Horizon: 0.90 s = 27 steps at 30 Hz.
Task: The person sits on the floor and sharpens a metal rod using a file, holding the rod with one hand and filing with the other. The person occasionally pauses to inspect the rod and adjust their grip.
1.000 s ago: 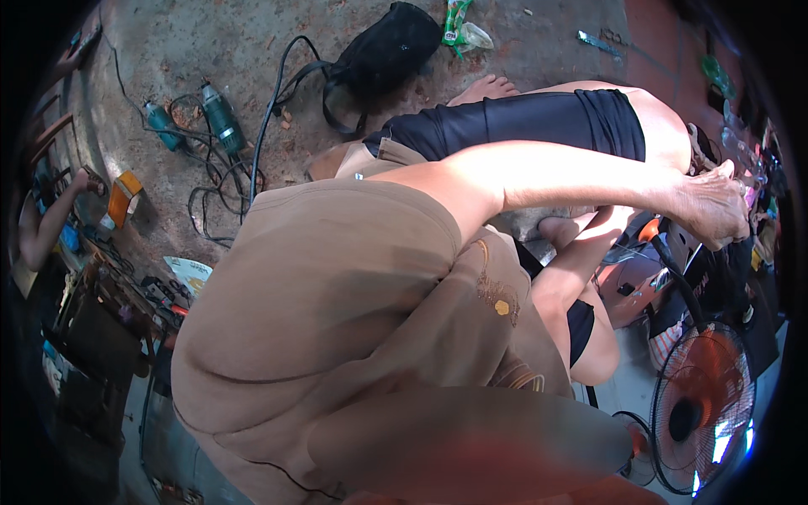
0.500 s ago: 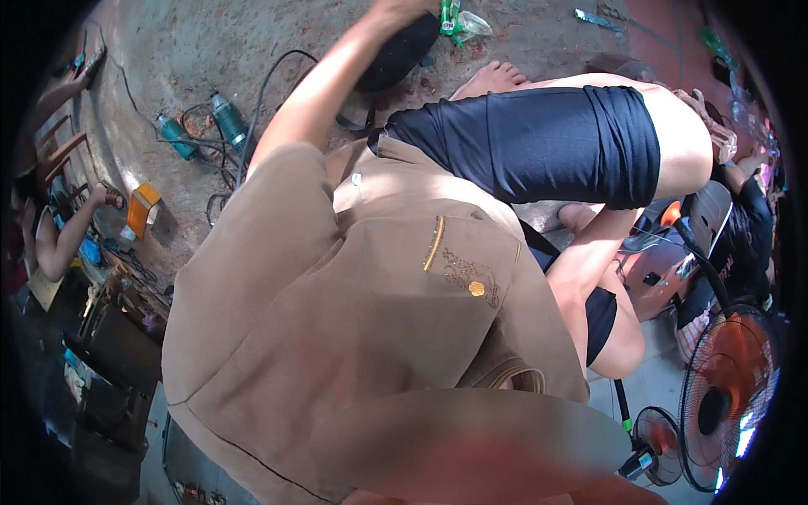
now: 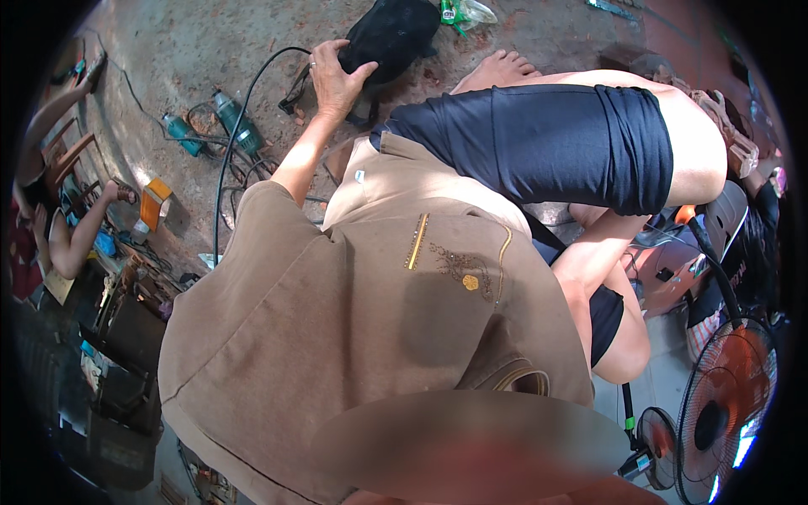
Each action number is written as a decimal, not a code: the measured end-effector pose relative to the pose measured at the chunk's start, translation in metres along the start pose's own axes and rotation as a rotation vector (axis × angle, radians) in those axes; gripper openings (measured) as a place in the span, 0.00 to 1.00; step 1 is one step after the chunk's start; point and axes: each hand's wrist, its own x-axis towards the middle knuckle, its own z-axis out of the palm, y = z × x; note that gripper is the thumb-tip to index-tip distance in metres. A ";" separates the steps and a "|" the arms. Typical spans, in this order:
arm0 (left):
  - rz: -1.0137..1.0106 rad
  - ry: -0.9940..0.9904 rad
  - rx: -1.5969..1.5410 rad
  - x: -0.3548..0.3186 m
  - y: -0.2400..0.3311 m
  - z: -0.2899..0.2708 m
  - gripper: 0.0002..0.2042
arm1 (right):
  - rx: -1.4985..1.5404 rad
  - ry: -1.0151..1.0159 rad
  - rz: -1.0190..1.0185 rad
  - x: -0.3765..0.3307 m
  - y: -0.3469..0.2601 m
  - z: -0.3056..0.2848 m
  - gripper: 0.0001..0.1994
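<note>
My left hand [image 3: 335, 82] reaches forward from the brown shirt sleeve, with a ring on one finger. Its thumb and fingers are apart, at the near left edge of a black bag-like thing [image 3: 391, 38] with straps; whether they touch it I cannot tell. The bag-like thing lies on the rough ground, and a black strap [image 3: 295, 91] trails beside my wrist. A black cable [image 3: 244, 109] curves past the hand. My right hand does not show; my folded legs in dark shorts [image 3: 547, 147] and the shirt [image 3: 370, 303] fill the middle.
Two green power tools [image 3: 236, 122] with tangled cords lie on the left, near an orange box-like thing [image 3: 154, 202]. A green bottle [image 3: 459, 13] is at the far edge. Fans [image 3: 715, 421] stand at lower right. Other people sit at left [image 3: 71, 240] and right [image 3: 749, 244].
My left hand has drawn back from the far edge, where it was partly cut off, and now shows whole beside the black bag-like thing. The view has shifted slightly.
</note>
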 end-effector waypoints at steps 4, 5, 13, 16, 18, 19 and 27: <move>0.002 0.001 0.038 -0.005 0.004 0.009 0.33 | -0.005 0.002 0.006 0.003 -0.001 0.001 0.11; -0.014 0.000 0.023 -0.004 0.002 0.010 0.32 | -0.007 0.001 0.008 0.005 0.000 0.002 0.11; -0.108 -0.047 -0.097 -0.003 0.000 0.009 0.25 | -0.010 0.005 0.015 0.006 0.001 0.001 0.11; -0.095 0.006 -0.142 -0.003 0.001 0.009 0.22 | -0.009 0.003 0.018 0.006 0.000 0.000 0.10; -0.115 0.001 -0.166 -0.004 -0.001 0.009 0.21 | -0.009 0.003 0.017 0.006 0.000 0.001 0.10; -0.125 -0.002 -0.179 -0.004 -0.001 0.009 0.21 | -0.006 0.002 0.019 0.006 -0.001 0.000 0.10; -0.072 0.006 -0.096 -0.008 -0.002 0.009 0.30 | -0.003 -0.005 0.017 0.006 0.000 0.002 0.10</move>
